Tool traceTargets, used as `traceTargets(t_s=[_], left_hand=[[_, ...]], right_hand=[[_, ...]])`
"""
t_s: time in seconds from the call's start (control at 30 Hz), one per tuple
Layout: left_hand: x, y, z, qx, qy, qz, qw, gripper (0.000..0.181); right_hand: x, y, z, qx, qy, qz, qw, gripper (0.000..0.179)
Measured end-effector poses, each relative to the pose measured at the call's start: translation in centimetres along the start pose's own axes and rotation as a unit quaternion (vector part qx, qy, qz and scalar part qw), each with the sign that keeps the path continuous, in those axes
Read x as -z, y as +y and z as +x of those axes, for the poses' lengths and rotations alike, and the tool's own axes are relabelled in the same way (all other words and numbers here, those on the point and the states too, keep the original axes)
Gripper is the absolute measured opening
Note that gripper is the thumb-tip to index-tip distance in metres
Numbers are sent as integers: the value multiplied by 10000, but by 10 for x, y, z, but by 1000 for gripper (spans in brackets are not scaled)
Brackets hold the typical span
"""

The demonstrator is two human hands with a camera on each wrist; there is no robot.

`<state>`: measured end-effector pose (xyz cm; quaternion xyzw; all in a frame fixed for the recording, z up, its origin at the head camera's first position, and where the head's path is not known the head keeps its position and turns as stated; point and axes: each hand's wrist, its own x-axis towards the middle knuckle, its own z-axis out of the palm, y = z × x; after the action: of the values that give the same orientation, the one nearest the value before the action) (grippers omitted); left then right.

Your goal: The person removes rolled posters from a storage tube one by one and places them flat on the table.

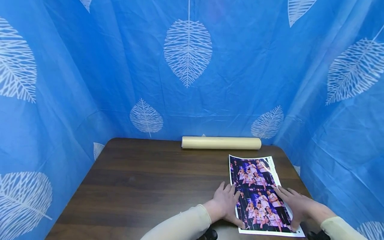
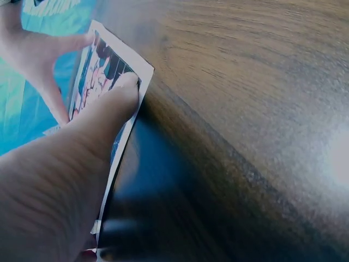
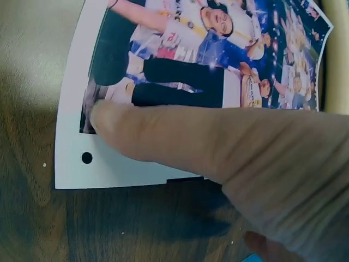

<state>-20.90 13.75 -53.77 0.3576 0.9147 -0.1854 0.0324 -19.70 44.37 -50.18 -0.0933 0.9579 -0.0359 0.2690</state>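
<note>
A printed photo sheet (image 1: 260,186) with a white border lies at the right of the table, showing the same group picture twice, one above the other. My left hand (image 1: 225,204) rests along its left edge with fingers spread. In the left wrist view the left thumb (image 2: 128,87) presses on the print near a corner. At the right edge my right hand (image 1: 300,205) lies with its fingers extended and its index fingertip over the border. The right thumb (image 3: 125,128) touches the print close to a corner marked by a black dot (image 3: 86,158).
A cream-coloured roll (image 1: 221,143) lies along the back edge of the dark wooden table (image 1: 144,186), beyond the sheet. Blue curtains (image 1: 120,66) with white leaf patterns hang behind the table and on both sides.
</note>
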Motion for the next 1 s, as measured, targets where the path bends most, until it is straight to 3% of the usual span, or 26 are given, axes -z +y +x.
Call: traceTargets(t_s=[0.2,0.4,0.6,1.0], left_hand=[[4,-1,-2,-28,-254,133,9996,136],[10,-2,-7,-26,-428,-80,9990,137],[13,1,-6,31,-502,24,9987,137],[5,13,1,208,-659,208,9974,136]], right_hand=[[0,-8,-3,60,-195,-54,9998,151],[1,-6,-1,136,-183,-304,9993,154],[1,0,-1,91,-153,-258,9995,155],[-2,5,0,80,-181,-298,9994,154]])
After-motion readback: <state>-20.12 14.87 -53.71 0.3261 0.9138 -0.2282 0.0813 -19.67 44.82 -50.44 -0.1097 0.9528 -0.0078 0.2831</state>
